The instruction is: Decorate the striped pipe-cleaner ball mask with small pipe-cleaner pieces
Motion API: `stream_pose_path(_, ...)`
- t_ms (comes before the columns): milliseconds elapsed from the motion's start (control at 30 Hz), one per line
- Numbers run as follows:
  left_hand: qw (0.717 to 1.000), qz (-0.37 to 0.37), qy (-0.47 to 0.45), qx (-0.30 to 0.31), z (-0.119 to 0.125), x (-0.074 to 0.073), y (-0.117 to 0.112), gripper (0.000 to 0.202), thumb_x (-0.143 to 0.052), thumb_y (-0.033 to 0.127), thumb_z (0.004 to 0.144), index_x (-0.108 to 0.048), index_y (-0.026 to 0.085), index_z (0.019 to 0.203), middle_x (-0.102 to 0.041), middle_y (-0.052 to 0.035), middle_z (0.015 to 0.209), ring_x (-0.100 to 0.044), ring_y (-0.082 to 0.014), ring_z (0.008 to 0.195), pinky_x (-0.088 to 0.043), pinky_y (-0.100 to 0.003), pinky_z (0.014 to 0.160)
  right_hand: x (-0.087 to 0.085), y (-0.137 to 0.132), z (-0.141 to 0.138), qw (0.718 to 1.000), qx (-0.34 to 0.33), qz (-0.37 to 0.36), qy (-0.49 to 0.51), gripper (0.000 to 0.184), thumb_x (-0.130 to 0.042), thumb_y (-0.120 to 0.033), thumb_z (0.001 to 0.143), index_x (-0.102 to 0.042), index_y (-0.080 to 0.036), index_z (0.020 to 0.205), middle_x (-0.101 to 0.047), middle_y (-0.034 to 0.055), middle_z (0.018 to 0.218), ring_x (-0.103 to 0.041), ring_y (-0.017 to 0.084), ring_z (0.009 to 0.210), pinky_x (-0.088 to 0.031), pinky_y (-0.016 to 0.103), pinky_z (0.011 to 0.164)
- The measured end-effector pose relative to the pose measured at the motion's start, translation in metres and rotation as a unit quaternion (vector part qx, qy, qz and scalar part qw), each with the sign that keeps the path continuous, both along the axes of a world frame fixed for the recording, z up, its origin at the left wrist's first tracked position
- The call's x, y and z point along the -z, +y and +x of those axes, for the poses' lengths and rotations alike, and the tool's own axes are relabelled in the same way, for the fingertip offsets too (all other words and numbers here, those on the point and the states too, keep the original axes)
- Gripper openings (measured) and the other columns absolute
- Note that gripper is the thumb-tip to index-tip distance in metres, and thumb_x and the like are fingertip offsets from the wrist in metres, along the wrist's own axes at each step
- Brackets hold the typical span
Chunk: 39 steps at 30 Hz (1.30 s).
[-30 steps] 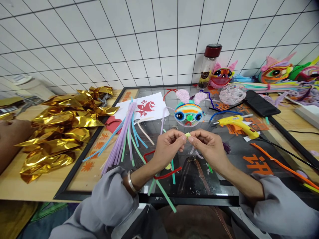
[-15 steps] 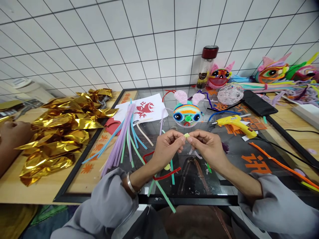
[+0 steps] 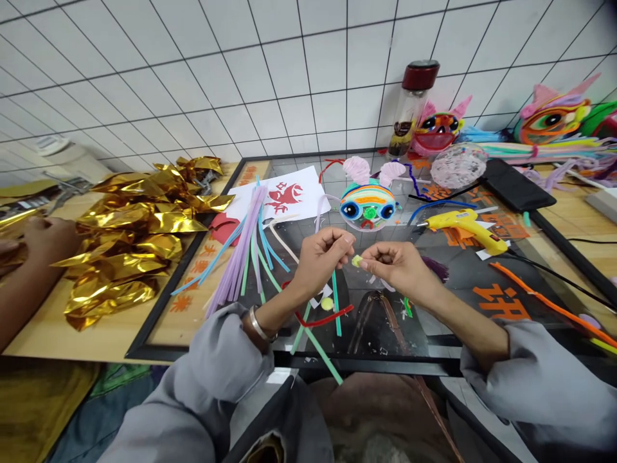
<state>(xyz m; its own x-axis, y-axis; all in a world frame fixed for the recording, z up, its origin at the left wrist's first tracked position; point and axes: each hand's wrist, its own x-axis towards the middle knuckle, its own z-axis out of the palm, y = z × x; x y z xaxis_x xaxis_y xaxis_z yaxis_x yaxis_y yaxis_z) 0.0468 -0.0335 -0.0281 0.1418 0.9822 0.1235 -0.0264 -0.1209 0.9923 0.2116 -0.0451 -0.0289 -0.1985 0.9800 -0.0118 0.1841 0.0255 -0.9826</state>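
Note:
My right hand (image 3: 393,263) pinches a small yellow-green piece (image 3: 357,260) between thumb and fingertips; its exact kind is too small to tell. Just left of it, my left hand (image 3: 328,254) is raised with thumb and fingers pressed together, and whatever may be between them is hidden. Beyond both hands sits a colourful pipe-cleaner animal head (image 3: 369,196) with big blue eyes and pink ears. Under my left wrist lie a bent red pipe cleaner (image 3: 332,317) and a small yellow-green disc (image 3: 327,303) on the glass tabletop.
A yellow hot glue gun (image 3: 465,228) lies at right, near a black phone (image 3: 518,184). Lilac pipe cleaners (image 3: 238,257) rest left, before gold foil (image 3: 120,257) and another person's hand (image 3: 51,244). A glass bottle (image 3: 409,116) stands at the back.
My hands have come apart; the yellow-green piece, earlier between both sets of fingertips, now stays in my right hand. The camera view has shifted slightly.

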Motion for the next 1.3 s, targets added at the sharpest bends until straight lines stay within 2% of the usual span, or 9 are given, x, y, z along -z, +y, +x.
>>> stream_pose_path(200, 0.996, 0.007, 0.067, 0.065, -0.003, 0.001, 0.005, 0.028, -0.063, 0.041, 0.081, -0.062, 0.014, 0.074, -0.059, 0.0012, 0.062, -0.049, -0.0056, 0.05, -0.039, -0.018, 0.047, -0.006, 0.005, 0.002, 0.998, 0.003, -0.052, 0.023, 0.032, -0.078, -0.04, 0.056, -0.061, -0.014, 0.059, -0.049, -0.0046, 0.048, -0.039, 0.006, 0.043, -0.027, 0.021, 0.042)
stream_pose_path(367, 0.994, 0.016, 0.082, 0.071, -0.002, 0.005, 0.005, 0.032, -0.058, 0.044, 0.084, -0.063, 0.014, 0.075, -0.059, 0.0005, 0.064, -0.049, -0.0059, 0.051, -0.039, -0.017, 0.048, -0.013, 0.008, 0.003, 0.995, 0.024, -0.074, 0.063, 0.033, -0.081, -0.04, 0.05, -0.061, -0.014, 0.057, -0.05, -0.005, 0.047, -0.04, 0.005, 0.042, -0.03, 0.021, 0.042)
stream_pose_path(567, 0.988, -0.032, 0.12, 0.096, -0.008, -0.013, 0.006, 0.017, -0.056, 0.027, 0.078, -0.062, 0.014, 0.069, -0.056, 0.0023, 0.056, -0.047, -0.0056, 0.046, -0.037, -0.016, 0.047, -0.014, 0.009, 0.008, 0.993, -0.006, -0.101, 0.056, 0.029, -0.078, -0.038, 0.054, -0.067, -0.013, 0.061, -0.052, -0.0043, 0.047, -0.041, 0.005, 0.041, -0.03, 0.02, 0.042)
stream_pose_path(633, 0.966, -0.055, 0.188, 0.168, -0.019, -0.023, 0.011, 0.015, -0.056, 0.022, 0.076, -0.064, 0.014, 0.066, -0.057, 0.0018, 0.055, -0.049, -0.0064, 0.048, -0.036, -0.016, 0.047, -0.014, 0.01, 0.01, 0.993, -0.024, -0.104, 0.045, 0.026, -0.076, -0.037, 0.056, -0.067, -0.013, 0.061, -0.052, -0.0039, 0.045, -0.042, 0.005, 0.042, -0.03, 0.02, 0.042)
stream_pose_path(733, 0.905, -0.064, 0.279, 0.315, -0.04, -0.036, 0.018, 0.015, -0.063, 0.026, 0.073, -0.068, 0.014, 0.065, -0.061, 0.0002, 0.054, -0.05, -0.0078, 0.047, -0.035, -0.016, 0.045, -0.014, 0.011, 0.013, 0.993, -0.042, -0.109, 0.03, 0.023, -0.075, -0.035, 0.056, -0.067, -0.013, 0.06, -0.054, -0.0028, 0.046, -0.043, 0.006, 0.042, -0.03, 0.02, 0.042)
stream_pose_path(833, 0.864, -0.08, 0.321, 0.38, -0.055, -0.041, 0.02, 0.014, -0.073, 0.029, 0.066, -0.072, 0.016, 0.067, -0.066, -0.0016, 0.056, -0.056, -0.0109, 0.048, -0.04, -0.018, 0.047, -0.013, 0.012, 0.013, 0.993, -0.044, -0.11, 0.021, 0.022, -0.076, -0.034, 0.056, -0.066, -0.014, 0.06, -0.054, -0.0026, 0.047, -0.043, 0.006, 0.042, -0.03, 0.02, 0.041)
stream_pose_path(1000, 0.839, -0.058, 0.398, 0.367, -0.054, -0.038, 0.013, 0.01, -0.077, 0.022, 0.057, -0.07, 0.02, 0.064, -0.06, 0.0036, 0.05, -0.051, -0.0097, 0.044, -0.033, -0.018, 0.044, -0.012, 0.013, 0.013, 0.993, -0.052, -0.104, 0.016, 0.023, -0.078, -0.034, 0.056, -0.067, -0.014, 0.06, -0.054, -0.0026, 0.048, -0.043, 0.006, 0.043, -0.03, 0.021, 0.041)
stream_pose_path(1200, 0.767, 0.041, 0.539, 0.347, -0.041, -0.034, 0.002, 0.007, -0.067, 0.014, 0.063, -0.063, 0.019, 0.061, -0.06, 0.0036, 0.056, -0.046, -0.0089, 0.048, -0.025, -0.021, 0.047, -0.008, 0.012, 0.012, 0.991, -0.083, -0.101, 0.006, 0.02, -0.075, -0.033, 0.059, -0.066, -0.014, 0.062, -0.054, -0.0029, 0.05, -0.042, 0.006, 0.044, -0.029, 0.021, 0.042)
stream_pose_path(1300, 0.777, 0.063, 0.515, 0.356, -0.042, -0.034, 0.001, 0.008, -0.063, 0.012, 0.066, -0.06, 0.017, 0.06, -0.058, 0.0031, 0.057, -0.046, -0.0085, 0.05, -0.027, -0.021, 0.049, -0.003, 0.01, 0.013, 0.988, -0.119, -0.095, -0.024, 0.016, -0.07, -0.029, 0.062, -0.065, -0.014, 0.061, -0.053, -0.0032, 0.051, -0.039, 0.006, 0.045, -0.027, 0.02, 0.042)
